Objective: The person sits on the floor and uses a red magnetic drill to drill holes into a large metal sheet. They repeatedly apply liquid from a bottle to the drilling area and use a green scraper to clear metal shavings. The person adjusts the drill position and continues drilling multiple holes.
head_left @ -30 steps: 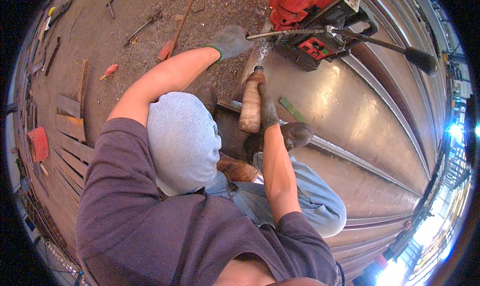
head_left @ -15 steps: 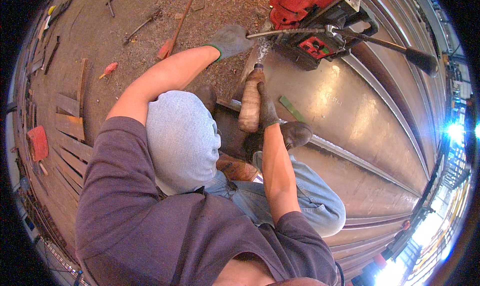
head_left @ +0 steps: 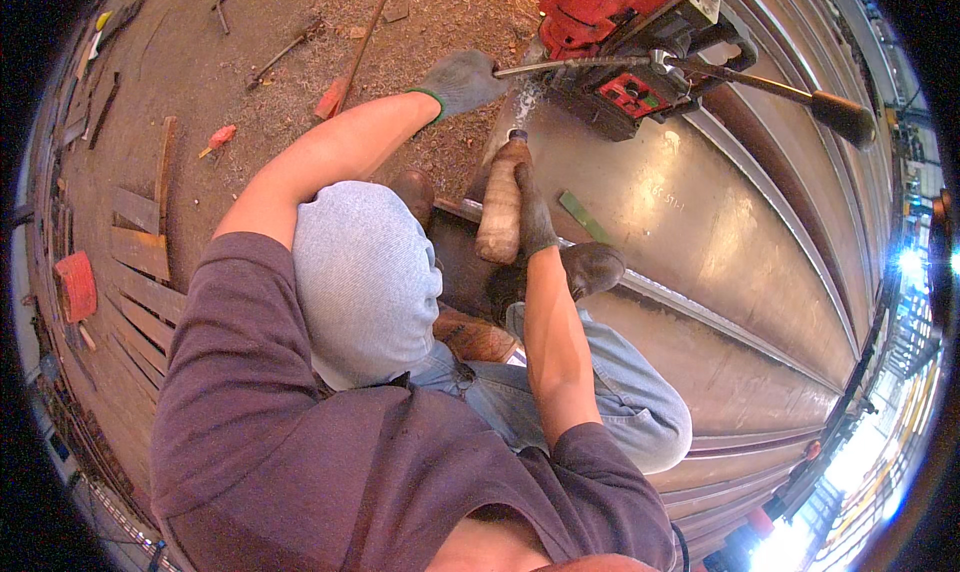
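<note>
My left hand [head_left: 464, 82], in a grey glove with a green cuff, is closed round the end of a metal feed lever [head_left: 575, 64]. The lever runs to the hub of a red and black magnetic drill [head_left: 605, 17] standing on a steel beam. Its second arm ends in a black grip [head_left: 842, 120] at the right. My gloved right hand [head_left: 534, 207] is wrapped round a stained plastic squeeze bottle [head_left: 500, 202]. The bottle's dark cap points away from me, toward the drill's base. A whitish liquid streak [head_left: 526, 100] lies between cap and drill. The drill's cutting end is hidden.
Long steel beams [head_left: 700, 212] with raised edges fill the right side. A green strip [head_left: 584, 217] lies near my boot [head_left: 592, 269]. On the dirt floor at left are a hammer [head_left: 220, 16], a red-ended tool [head_left: 216, 141] and wooden planks [head_left: 139, 252]. Bright welding light glares far right.
Orange sparks show more strongly at the far top edge. The bottle has shifted very slightly toward me; my left hand and the lever look the same.
</note>
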Tool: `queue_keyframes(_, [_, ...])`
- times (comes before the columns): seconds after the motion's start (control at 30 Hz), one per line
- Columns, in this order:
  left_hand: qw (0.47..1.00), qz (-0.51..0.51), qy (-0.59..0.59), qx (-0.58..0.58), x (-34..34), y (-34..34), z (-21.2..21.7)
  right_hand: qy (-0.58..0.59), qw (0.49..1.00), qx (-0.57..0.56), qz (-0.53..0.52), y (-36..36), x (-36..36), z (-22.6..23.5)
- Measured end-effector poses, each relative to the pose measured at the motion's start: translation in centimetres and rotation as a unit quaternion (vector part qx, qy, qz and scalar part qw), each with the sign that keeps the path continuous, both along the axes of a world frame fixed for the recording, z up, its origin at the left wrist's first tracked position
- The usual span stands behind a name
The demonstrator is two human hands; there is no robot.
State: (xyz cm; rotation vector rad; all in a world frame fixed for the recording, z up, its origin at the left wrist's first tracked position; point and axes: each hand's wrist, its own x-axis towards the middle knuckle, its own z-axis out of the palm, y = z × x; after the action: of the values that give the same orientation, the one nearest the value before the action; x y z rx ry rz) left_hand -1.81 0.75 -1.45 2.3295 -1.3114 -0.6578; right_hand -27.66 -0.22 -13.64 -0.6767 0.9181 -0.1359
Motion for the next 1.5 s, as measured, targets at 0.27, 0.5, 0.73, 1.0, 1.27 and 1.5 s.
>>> queue_keyframes(0.27, [1.000, -0.002, -0.013, -0.005, -0.2, 0.3, 0.5, 0.017, 0.999, 0.033, -0.033, 0.3, 0.5, 1.2])
queue_keyframes(0.5, [0.999, -0.018, -0.028, 0.005, -0.3, -0.3, 0.3, 0.021, 0.999, 0.003, -0.034, 0.0, 0.1, -0.1])
queue_keyframes(0.73, [0.999, -0.009, -0.018, 0.048, -0.7, 0.2, 2.2, -0.007, 0.999, 0.049, -0.020, 0.6, 0.6, 3.0])
queue_keyframes(1.0, [0.998, 0.000, -0.039, 0.052, -0.6, 0.0, 0.3, 0.046, 0.998, 0.034, 0.027, 0.0, 0.4, 2.3])
queue_keyframes(1.27, [0.999, 0.028, 0.000, 0.031, -0.8, -0.1, 0.0, 0.045, 0.998, -0.035, -0.019, -0.4, 0.0, -2.4])
queue_keyframes(1.5, [0.999, 0.015, 0.001, 0.037, 0.2, -0.6, -1.7, 0.016, 0.998, -0.041, -0.038, -0.2, 0.2, -2.5])
